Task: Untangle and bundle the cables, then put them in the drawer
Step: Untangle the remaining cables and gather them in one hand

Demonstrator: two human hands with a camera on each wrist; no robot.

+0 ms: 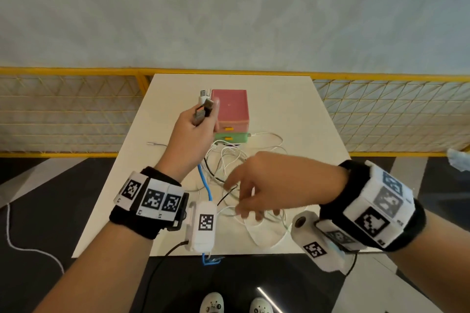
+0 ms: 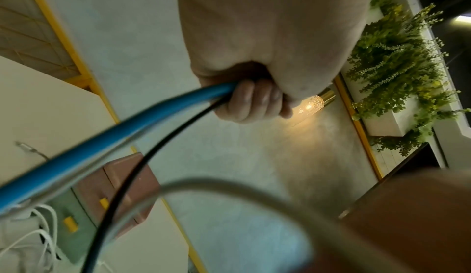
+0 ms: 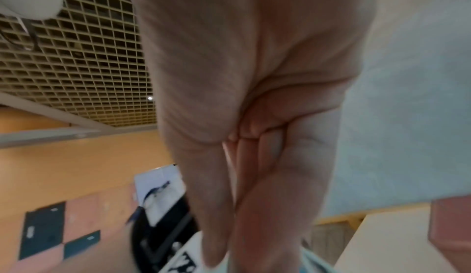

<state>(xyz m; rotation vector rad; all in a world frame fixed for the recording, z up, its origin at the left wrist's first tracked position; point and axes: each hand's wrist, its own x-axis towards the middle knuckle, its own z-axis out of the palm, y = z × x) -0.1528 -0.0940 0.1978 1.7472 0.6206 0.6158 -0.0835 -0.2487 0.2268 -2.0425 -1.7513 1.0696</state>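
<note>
I hold my left hand (image 1: pixel 191 132) up high over the surface (image 1: pixel 292 114), with my fingers (image 2: pixel 251 104) curled tight round a bunch of plugs (image 1: pixel 203 109). I think I keep the ends together up there so the cables hang down straight and I can see which one goes where. A blue cable (image 1: pixel 204 183) and a black cable (image 2: pixel 153 152) run down from that fist to the surface. My right hand (image 1: pixel 274 185) is lower, just over the tangle (image 1: pixel 236 168) of thin white and green wires. Its fingers point down and are a bit spread, and they reach into the loops. I cannot tell if they pinch a wire yet, because that hand is blurry, and the view from my right wrist shows only a flat palm with straight fingers. I think this hand is there to pull the loops loose while the other one holds the ends. The cables are still a messy pile in the middle of the surface, close to me. The box with drawers (image 1: pixel 230 112) sits just behind the pile. It has a pink drawer on top and a green drawer (image 1: pixel 231 138) under it, which sticks out a little. One more plug (image 1: pixel 152 144) lies by itself off to the left. So the bundling is not done yet, and nothing looks to be in a drawer, as far as I can see.
</note>
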